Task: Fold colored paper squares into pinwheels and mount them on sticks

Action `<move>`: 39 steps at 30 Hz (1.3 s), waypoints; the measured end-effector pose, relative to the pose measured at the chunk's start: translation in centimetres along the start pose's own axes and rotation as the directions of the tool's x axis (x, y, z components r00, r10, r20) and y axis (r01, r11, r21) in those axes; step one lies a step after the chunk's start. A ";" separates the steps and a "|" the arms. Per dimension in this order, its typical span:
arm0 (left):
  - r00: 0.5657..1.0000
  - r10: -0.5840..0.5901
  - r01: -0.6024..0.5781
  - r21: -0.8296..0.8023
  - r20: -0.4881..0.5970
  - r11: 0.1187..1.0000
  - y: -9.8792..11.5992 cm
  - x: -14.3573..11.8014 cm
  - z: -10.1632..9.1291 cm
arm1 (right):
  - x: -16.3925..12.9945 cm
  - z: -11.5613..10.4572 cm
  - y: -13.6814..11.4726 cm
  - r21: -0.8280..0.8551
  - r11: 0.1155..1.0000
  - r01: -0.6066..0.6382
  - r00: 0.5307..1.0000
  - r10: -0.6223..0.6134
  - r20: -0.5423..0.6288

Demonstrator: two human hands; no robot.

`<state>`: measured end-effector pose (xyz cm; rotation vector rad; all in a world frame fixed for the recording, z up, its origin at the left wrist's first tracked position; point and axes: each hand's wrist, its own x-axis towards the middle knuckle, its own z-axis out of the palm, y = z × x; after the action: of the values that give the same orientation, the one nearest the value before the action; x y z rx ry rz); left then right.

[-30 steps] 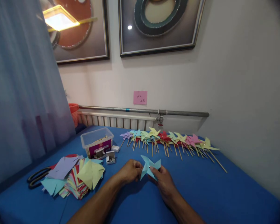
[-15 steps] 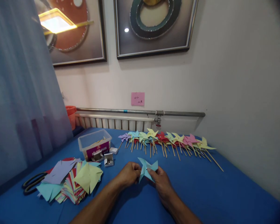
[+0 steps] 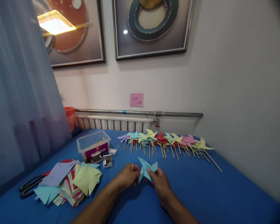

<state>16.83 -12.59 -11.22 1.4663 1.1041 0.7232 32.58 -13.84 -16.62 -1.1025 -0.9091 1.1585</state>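
Observation:
A light-blue paper pinwheel [image 3: 143, 171] faces me above the table, its blades folded in to a small pin at the centre. My right hand [image 3: 162, 183] holds it from the right, thumb pressed on the front beside the pin and fingers behind the paper. At the pinwheel's left edge is my left hand [image 3: 128, 175], its fingers curled together. Whatever those fingertips pinch is hidden behind the blade. No stick shows on this pinwheel.
Finished pinwheels [image 3: 160, 138] on sticks lie in a row at the back. To the left are cut paper sheets [image 3: 86, 179], scissors [image 3: 29, 186], a plastic tub [image 3: 93, 146] of sticks and a small box [image 3: 107, 161] of pins. A blue curtain [image 3: 25, 93] hangs at far left.
The camera view has shifted slightly, moving the table items a little left. Both hands keep nearly the same pose around the light-blue pinwheel.

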 end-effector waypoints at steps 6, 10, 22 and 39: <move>1.000 0.000 0.000 -0.003 0.000 1.000 0.4 -0.3 0.1 | 0.0 -0.1 0.1 -0.016 1.000 0.018 1.000 -0.018 0.017; 1.000 0.003 -0.003 -0.022 -0.011 1.000 0.4 -0.2 0.0 | -0.1 -0.1 -0.1 -0.031 1.000 0.006 1.000 -0.006 0.012; 1.000 0.009 -0.009 -0.025 -0.001 1.000 -0.1 0.2 0.0 | 0.2 -0.2 0.4 0.016 1.000 0.014 1.000 -0.014 0.004; 1.000 -0.006 0.006 -0.001 -0.004 1.000 0.2 -0.2 0.0 | -0.4 0.0 -0.5 0.056 0.998 0.001 0.999 -0.003 0.039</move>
<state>16.83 -12.73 -11.02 1.4612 1.1108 0.7227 32.59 -14.24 -16.17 -1.0364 -0.9024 1.2006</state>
